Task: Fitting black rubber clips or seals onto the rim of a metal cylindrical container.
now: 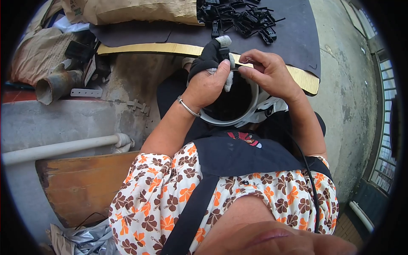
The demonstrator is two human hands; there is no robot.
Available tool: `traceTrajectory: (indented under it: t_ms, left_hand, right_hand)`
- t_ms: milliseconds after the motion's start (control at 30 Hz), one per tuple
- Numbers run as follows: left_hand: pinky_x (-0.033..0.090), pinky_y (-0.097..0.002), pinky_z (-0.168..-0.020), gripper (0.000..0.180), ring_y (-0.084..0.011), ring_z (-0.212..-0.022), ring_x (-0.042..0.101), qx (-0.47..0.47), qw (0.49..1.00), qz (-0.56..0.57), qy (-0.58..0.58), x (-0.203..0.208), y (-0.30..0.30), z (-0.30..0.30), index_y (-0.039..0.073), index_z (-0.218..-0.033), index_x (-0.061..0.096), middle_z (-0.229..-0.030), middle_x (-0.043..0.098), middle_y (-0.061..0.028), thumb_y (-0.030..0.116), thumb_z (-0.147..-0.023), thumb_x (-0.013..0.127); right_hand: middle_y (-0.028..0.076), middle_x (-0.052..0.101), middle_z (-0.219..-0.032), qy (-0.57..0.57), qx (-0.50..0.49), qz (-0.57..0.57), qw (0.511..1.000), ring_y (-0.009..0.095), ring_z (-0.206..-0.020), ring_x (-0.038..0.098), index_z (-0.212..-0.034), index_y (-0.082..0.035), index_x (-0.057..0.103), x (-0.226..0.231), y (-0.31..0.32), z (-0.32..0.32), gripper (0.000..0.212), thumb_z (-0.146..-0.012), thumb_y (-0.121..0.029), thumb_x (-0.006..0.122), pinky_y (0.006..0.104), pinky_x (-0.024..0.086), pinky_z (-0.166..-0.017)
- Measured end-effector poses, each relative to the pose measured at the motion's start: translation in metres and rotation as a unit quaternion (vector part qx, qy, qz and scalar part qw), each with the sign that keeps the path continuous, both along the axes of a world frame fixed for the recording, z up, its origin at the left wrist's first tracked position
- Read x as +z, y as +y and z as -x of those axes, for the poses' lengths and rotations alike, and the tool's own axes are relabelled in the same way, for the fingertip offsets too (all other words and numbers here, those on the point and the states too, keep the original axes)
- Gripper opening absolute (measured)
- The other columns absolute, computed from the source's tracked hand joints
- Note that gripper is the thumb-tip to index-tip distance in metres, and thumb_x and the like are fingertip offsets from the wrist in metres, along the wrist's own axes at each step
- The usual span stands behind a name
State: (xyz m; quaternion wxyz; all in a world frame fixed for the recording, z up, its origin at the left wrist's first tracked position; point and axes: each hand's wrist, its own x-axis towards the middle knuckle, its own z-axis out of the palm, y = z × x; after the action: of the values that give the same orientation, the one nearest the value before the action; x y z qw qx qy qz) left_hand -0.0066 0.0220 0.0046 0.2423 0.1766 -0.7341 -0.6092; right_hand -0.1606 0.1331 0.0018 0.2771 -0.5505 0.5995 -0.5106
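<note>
My left hand, with a black and white cloth covering on its fingers, is closed around a small black plastic part. Close by on its right is my right hand, thumb and forefinger pinched together at the part's side. Whatever that pinch holds is too small to make out; a thin sliver seems to show at the fingertips. Both hands are above a white bucket whose inside looks dark. Beyond them, a heap of similar black plastic parts lies on the dark-covered table.
The table's yellowish edge runs just past my hands. A large brown paper sack lies at the back left. Further left are a rusty pipe piece and another paper sack. A white pipe crosses at lower left.
</note>
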Motion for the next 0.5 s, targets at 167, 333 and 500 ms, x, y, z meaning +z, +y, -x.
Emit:
traceTrajectory:
  t_ms: [167,333,500]
  left_hand:
    - [0.044,-0.0217,-0.054,0.038,-0.007,-0.061,0.052,-0.003,0.978,-0.187,0.087,0.002,0.001,0.003,-0.002,-0.124,0.041,-0.078,0.058,-0.0031,0.007,-0.088,0.048]
    - [0.043,-0.0212,-0.054,0.037,-0.0053,-0.061,0.049,-0.101,0.995,-0.018,-0.011,0.006,0.003,-0.002,-0.002,-0.122,0.042,-0.081,0.057,-0.0027,0.01,-0.088,0.049]
    - [0.041,-0.0196,-0.053,0.028,-0.0037,-0.06,0.048,-0.105,0.984,0.13,0.052,-0.007,-0.001,0.005,0.001,-0.114,0.049,-0.073,0.054,0.0006,0.01,-0.087,0.05]
  right_hand:
    - [0.0,0.057,-0.071,0.027,0.053,0.002,0.998,0.005,-0.068,0.05,-0.086,0.002,0.062,-0.005,0.003,0.008,0.007,-0.081,-0.002,0.061,0.0207,0.043,-0.062]
    - [-0.004,0.055,-0.071,-0.137,0.049,-0.014,0.989,0.002,-0.067,0.048,-0.082,0.0,0.062,-0.005,-0.001,0.0,0.005,-0.082,-0.005,0.061,0.0183,0.04,-0.06]
    - [-0.006,0.051,-0.068,-0.111,0.013,-0.024,0.993,0.002,-0.064,0.044,-0.077,-0.002,0.058,-0.007,-0.005,-0.004,0.015,-0.086,-0.013,0.062,0.0186,0.038,-0.057]
